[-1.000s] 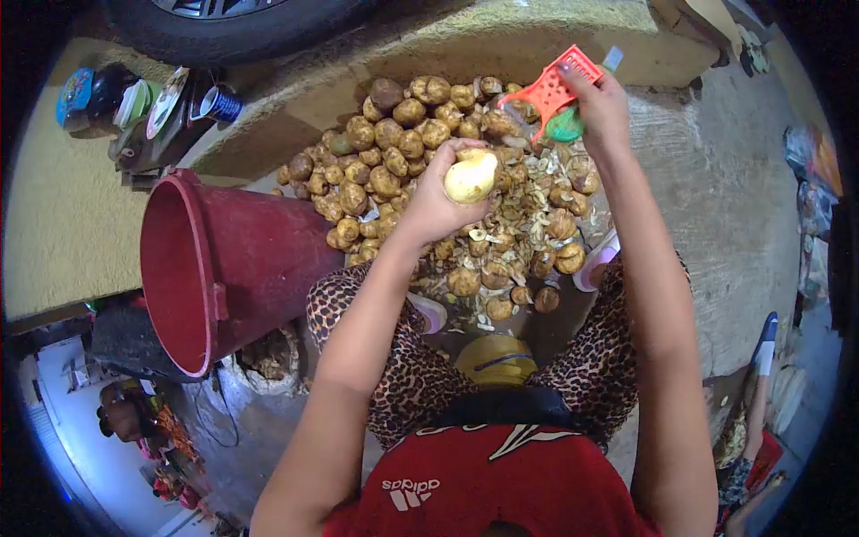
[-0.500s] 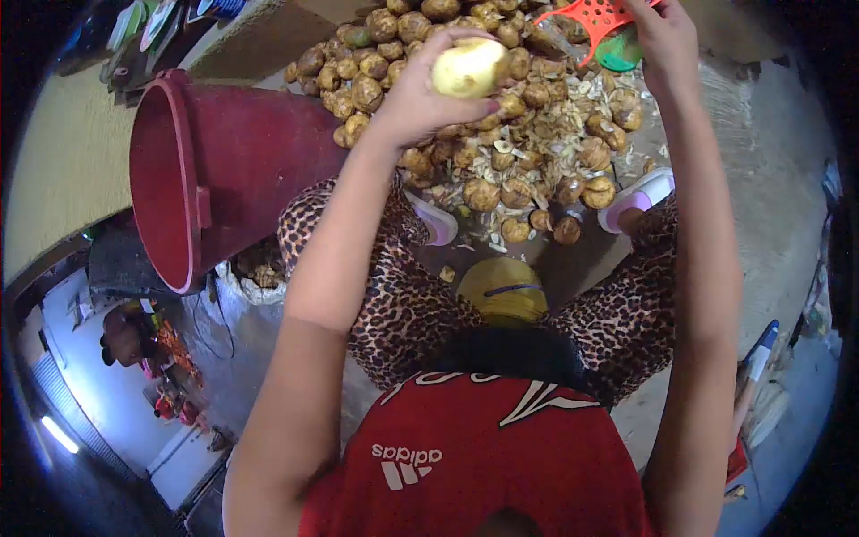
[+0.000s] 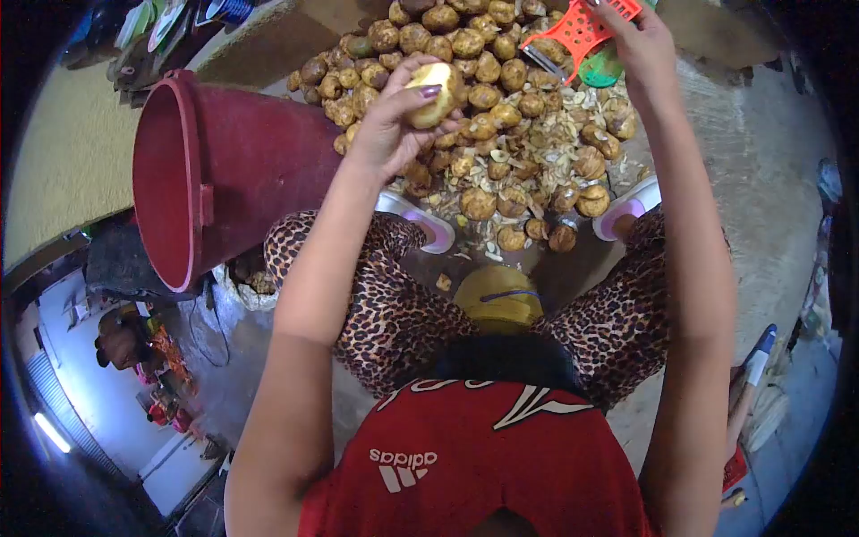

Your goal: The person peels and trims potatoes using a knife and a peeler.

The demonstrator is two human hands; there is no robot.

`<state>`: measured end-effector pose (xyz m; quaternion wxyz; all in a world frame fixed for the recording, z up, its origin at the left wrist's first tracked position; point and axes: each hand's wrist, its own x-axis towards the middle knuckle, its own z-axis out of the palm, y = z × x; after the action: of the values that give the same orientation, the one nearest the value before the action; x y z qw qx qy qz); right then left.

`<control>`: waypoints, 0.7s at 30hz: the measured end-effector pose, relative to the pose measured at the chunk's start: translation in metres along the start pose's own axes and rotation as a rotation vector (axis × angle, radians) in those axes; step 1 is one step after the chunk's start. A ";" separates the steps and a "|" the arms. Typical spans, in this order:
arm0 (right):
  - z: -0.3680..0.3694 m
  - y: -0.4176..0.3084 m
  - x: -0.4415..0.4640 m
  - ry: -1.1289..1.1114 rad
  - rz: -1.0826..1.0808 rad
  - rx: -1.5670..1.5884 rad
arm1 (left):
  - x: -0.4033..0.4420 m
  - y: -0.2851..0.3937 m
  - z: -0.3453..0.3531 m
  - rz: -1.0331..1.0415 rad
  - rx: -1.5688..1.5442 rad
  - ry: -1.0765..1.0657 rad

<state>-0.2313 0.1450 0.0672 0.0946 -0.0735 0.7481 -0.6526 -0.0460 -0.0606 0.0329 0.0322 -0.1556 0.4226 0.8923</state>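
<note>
My left hand (image 3: 389, 130) is wrapped round a partly peeled potato (image 3: 431, 98), its thumb lying on the pale yellow flesh. Brown skin still shows along the potato's right side. To the upper right, my right hand (image 3: 641, 46) grips an orange peeler (image 3: 577, 34) with holes in its frame and a blade at its left end. A green piece (image 3: 600, 68) shows just below the peeler; whether it belongs to it I cannot tell. Beneath both hands lies a heap of brown potatoes (image 3: 488, 67), with pale peelings (image 3: 546, 134) scattered over its right part.
A large red bucket (image 3: 259, 161) lies on its side at the left, mouth facing left. A yellow round object (image 3: 497, 295) sits between my legs. Slippers (image 3: 148, 27) lie at the upper left. Another person (image 3: 125, 338) shows at the lower left, and an arm (image 3: 738, 407) at the right.
My left hand has drawn back down and left with the potato and turned it, so the thumb now lies on top. The peeler has moved slightly down and left, showing its blade.
</note>
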 end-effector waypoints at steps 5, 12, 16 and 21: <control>-0.003 0.046 0.021 -0.114 -0.080 0.218 | 0.015 -0.021 0.005 -0.166 -0.316 0.004; 0.033 0.026 -0.018 -0.249 0.091 0.332 | 0.037 -0.035 0.033 -0.144 -0.371 0.157; 0.039 0.035 -0.018 -0.174 -0.115 -0.012 | 0.041 -0.031 0.044 -0.151 -0.213 0.264; 0.000 0.022 0.029 0.029 -0.173 0.133 | 0.034 -0.032 0.049 -0.205 -0.158 0.162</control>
<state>-0.2591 0.1410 0.0441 0.0317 -0.1220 0.6955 -0.7074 -0.0848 -0.0054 0.0277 0.0765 -0.2715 0.3340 0.8994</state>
